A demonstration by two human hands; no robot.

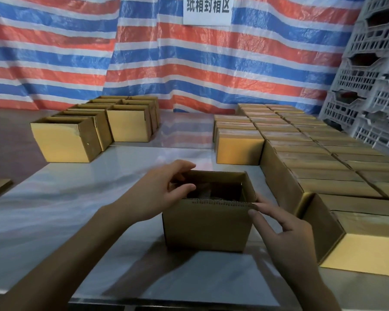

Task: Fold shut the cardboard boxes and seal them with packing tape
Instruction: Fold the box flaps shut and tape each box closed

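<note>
Fingers and thumb of the left hand [160, 194] curl over the box's [207, 225] 9 o'clock rim, gripping it. The right hand [285, 230] touches the 4 o'clock corner with near-straight fingers. The box stands open mid-table [76, 198], with closed boxes [312, 153] at 2 o'clock.

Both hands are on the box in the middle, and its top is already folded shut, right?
Not quite. The box is open on top, not folded shut: the head view looks straight down into its dark inside. The rest is right: the left hand and the right hand are both on it, in the middle.
</note>
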